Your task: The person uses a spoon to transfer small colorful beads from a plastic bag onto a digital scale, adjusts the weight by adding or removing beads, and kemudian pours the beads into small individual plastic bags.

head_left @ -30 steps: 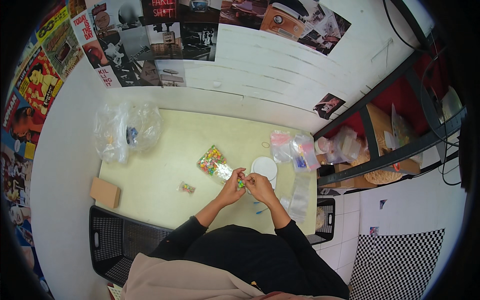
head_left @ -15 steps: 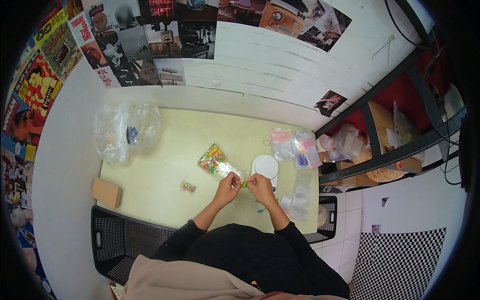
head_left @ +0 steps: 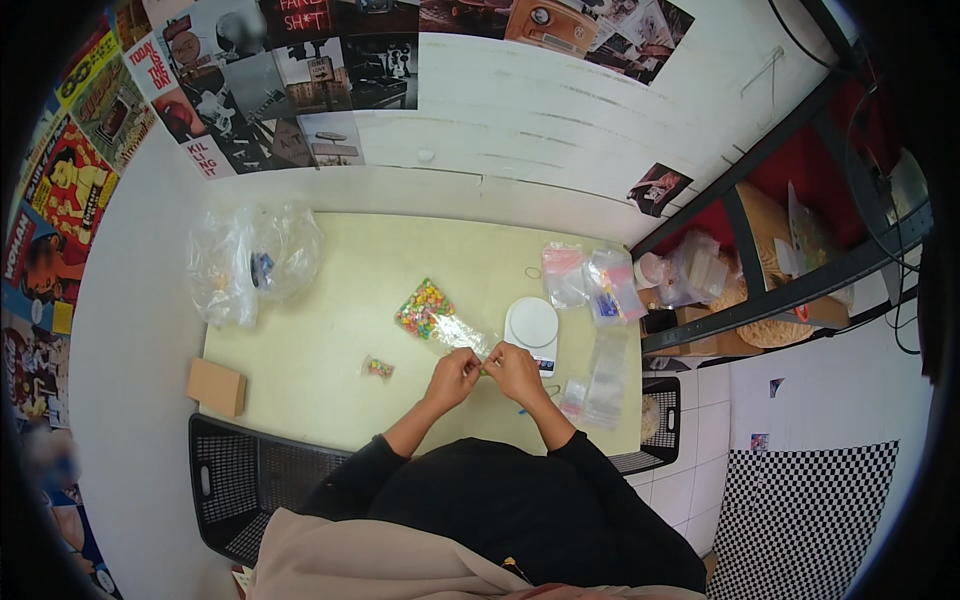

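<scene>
My left hand (head_left: 455,376) and my right hand (head_left: 516,373) meet over the front middle of the table, fingertips pinched close together. Between them is a small clear bag of colourful candies, mostly covered by my fingers. Just beyond, a larger clear bag (head_left: 424,308) lies tilted, its lower part full of bright candies and its flat, shiny end reaching toward my fingers. To the left of my left hand rests a small filled candy packet (head_left: 377,368). A white digital scale (head_left: 532,325) stands just beyond my right hand, its front edge close to it.
Clear plastic bags (head_left: 605,380) and zip bags (head_left: 565,275) lie along the table's right side. A big bundle of clear plastic (head_left: 250,265) sits at the far left, a brown box (head_left: 216,388) at the left edge. Black crates (head_left: 225,470) flank the table; a shelf (head_left: 790,290) stands right.
The green and yellow candies that showed between my fingertips are now almost hidden. My hands stay pinched in about the same place; the whole view has shifted slightly.
</scene>
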The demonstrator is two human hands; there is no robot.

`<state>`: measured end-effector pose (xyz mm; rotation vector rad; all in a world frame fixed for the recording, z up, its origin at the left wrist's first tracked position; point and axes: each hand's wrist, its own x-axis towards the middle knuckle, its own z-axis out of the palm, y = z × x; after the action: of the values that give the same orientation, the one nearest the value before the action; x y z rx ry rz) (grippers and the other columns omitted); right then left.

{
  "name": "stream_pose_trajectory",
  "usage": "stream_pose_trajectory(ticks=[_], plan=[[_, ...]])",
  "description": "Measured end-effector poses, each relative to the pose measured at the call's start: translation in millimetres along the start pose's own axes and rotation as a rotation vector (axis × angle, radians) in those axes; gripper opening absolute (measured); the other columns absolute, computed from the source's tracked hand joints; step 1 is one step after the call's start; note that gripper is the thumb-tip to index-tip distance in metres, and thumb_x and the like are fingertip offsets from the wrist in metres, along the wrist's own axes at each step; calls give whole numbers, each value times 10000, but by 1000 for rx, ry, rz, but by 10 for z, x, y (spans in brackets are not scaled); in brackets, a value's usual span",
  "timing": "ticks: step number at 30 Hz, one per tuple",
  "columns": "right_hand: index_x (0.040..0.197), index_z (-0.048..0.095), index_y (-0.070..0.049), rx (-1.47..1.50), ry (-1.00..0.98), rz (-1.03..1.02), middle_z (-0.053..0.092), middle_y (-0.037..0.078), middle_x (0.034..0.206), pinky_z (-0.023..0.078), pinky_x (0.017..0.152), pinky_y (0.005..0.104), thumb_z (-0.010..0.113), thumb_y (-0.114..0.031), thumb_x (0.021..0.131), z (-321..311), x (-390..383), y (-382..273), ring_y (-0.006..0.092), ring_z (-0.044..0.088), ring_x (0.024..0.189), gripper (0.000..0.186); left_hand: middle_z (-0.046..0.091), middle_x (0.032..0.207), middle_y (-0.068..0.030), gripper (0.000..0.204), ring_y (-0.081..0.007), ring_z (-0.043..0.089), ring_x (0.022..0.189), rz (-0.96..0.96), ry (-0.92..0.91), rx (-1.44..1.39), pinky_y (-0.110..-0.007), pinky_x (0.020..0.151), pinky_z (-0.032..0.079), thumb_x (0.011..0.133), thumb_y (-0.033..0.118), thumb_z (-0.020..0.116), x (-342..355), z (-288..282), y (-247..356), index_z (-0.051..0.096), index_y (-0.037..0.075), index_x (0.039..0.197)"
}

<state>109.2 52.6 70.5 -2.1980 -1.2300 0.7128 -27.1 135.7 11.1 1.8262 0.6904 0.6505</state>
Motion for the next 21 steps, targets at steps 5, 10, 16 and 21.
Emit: stream_pose_trajectory(ticks=[5,10,16,21], plan=[[908,673,-34,201,-34,99,688,164,852,510,726,374,631,-214,827,-39,55,235,295,669,818,202,657,805,-99,80,-151,612,682,-93,48,-118,-281,634,491,839,33,648,-46,-199,-243,602,-13,884],[904,665,-16,220,60,103,659,91,733,478,647,309,636,-231,862,-126,4,322,184,609,661,221,634,810,-28,72,-87,577,748,-341,-72,-249,-235,712,480,870,57,649,-82,-533,-470,611,8,904],[903,662,-25,216,11,77,653,100,765,478,662,336,630,-208,863,30,-52,343,221,625,717,190,587,834,12,74,-78,561,786,-453,-25,-526,-247,752,484,895,90,635,-104,-725,-375,594,48,940],[969,652,-45,232,-46,-81,621,64,763,466,654,320,683,-215,840,132,-85,187,199,600,697,215,572,833,16,86,-66,556,785,-564,-57,-659,-237,743,496,909,104,629,-110,-679,-222,588,45,956]])
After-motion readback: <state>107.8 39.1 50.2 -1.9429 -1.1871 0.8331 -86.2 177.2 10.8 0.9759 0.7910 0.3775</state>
